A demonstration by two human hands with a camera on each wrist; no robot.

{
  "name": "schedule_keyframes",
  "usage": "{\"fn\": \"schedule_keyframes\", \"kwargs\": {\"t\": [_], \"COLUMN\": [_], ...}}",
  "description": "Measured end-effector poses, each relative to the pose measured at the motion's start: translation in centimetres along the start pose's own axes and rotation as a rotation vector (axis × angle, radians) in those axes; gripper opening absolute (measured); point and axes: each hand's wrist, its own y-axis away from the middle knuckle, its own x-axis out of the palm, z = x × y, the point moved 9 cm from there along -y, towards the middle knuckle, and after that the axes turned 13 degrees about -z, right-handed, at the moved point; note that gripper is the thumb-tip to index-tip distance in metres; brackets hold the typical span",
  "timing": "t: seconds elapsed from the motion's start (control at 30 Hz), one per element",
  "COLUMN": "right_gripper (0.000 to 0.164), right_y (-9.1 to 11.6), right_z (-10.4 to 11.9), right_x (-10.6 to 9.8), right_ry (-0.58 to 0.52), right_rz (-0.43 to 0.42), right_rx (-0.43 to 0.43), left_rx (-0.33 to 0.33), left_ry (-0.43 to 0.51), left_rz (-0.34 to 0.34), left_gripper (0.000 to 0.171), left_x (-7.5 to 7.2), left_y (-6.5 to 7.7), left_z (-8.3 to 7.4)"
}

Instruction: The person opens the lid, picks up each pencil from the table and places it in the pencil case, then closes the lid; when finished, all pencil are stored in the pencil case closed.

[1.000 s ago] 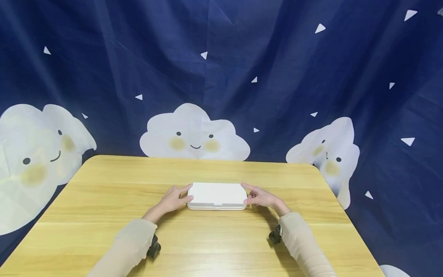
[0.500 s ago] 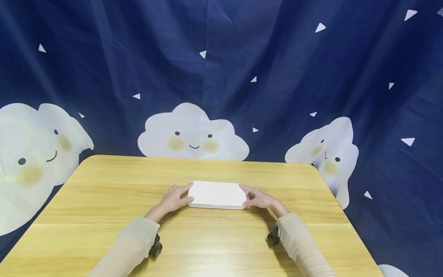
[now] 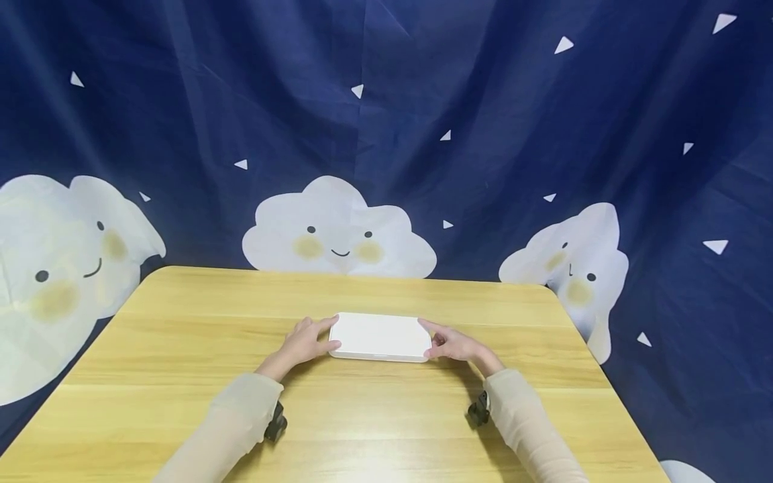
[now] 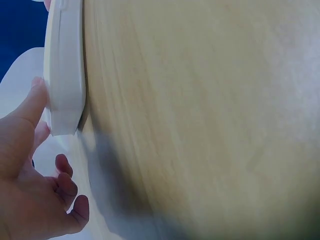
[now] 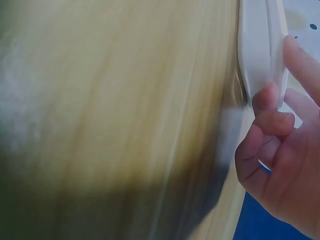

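Observation:
A flat white plastic case [image 3: 380, 337] with a lid lies crosswise on the wooden table, between both hands. At its left end, my left hand [image 3: 304, 341] grips the corners, thumb at the near one and index finger at the far one. The left wrist view shows that hand's other fingers [image 4: 67, 187] curled loosely beside the case's end [image 4: 67, 95]. My right hand [image 3: 454, 343] grips the right end in the same way. In the right wrist view, a seam runs along the case's side [image 5: 256, 50], with fingertips [image 5: 266, 97] against its end.
The light wooden table [image 3: 362, 416] has rounded far corners. Behind it hangs a dark blue curtain [image 3: 290, 100] with smiling white clouds [image 3: 338, 235] and small triangles. A black camera [image 3: 276, 422] sits at the left wrist and another camera [image 3: 479, 409] at the right.
More of the case's top face shows now, and its grey front band has narrowed to a thin strip with the clasp hardly visible. Both hands keep their hold; the head view has shifted slightly.

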Motion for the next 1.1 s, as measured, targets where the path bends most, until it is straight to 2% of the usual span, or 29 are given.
{"fn": "schedule_keyframes", "kwargs": {"t": [0.17,0.4,0.5,0.7,0.87,1.1], "right_gripper": [0.077,0.077,0.076,0.077,0.078,0.078], "right_y": [-0.26,-0.24,-0.41,-0.71,-0.68,-0.77], "right_z": [-0.57,-0.56,-0.45,-0.50,-0.85,-0.93], "right_x": [0.03,-0.30,-0.22,-0.36,-0.25,-0.32], "right_ry": [-0.006,0.105,0.120,0.125,0.115,0.106], "right_rz": [0.004,-0.012,-0.001,-0.006,-0.003,-0.007], "right_rx": [-0.003,-0.002,-0.006,0.001,0.021,0.002], "left_rx": [-0.022,-0.005,-0.005,-0.017,-0.019,-0.026], "left_ry": [-0.018,-0.073,-0.071,-0.040,-0.056,-0.064], "left_rz": [0.002,0.000,-0.001,-0.003,0.001,-0.002], "left_gripper": [0.062,0.063,0.062,0.062,0.063,0.063], "left_x": [0.01,0.20,0.15,0.11,0.24,0.38], "left_y": [-0.02,-0.20,-0.25,-0.45,-0.38,-0.30], "left_z": [0.03,-0.28,-0.26,-0.13,0.12,0.14]}}
